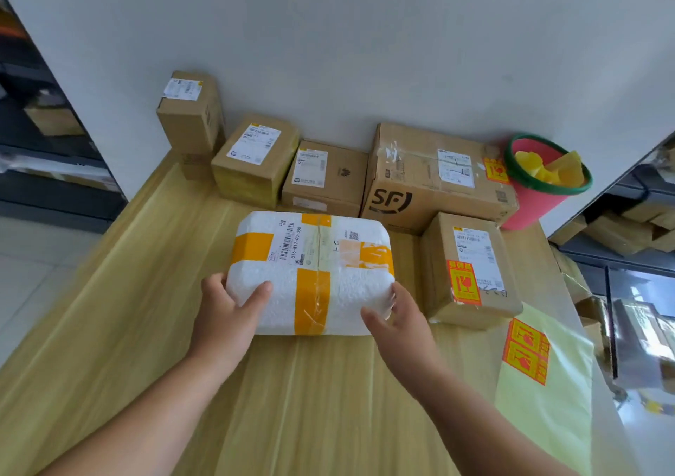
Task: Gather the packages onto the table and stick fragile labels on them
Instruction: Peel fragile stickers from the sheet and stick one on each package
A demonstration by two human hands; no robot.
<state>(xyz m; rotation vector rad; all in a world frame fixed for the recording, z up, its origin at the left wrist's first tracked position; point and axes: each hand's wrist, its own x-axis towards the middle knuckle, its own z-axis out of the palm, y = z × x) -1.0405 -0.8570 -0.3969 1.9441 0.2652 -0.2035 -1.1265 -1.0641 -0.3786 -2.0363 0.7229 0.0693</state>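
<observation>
I am gripping the foam box (314,256) with left hand (226,311) and right hand (398,325), apparently placing it on the table (146,293); labelling is calling for the sheet (548,395) to its right.

On the table (146,311) the foam package (310,271) lies in the middle, with the left hand (222,311) at its near left corner and the right hand (398,322) at its near right. A labelled carton (471,271) sits just to its right. Behind, along the wall from left to right, are an upright carton (190,117), a flat carton (255,161), the Huawei carton (325,179), the SF carton (434,179) and a bucket (540,183). A label sheet (548,384) lies in front of the labelled carton
</observation>
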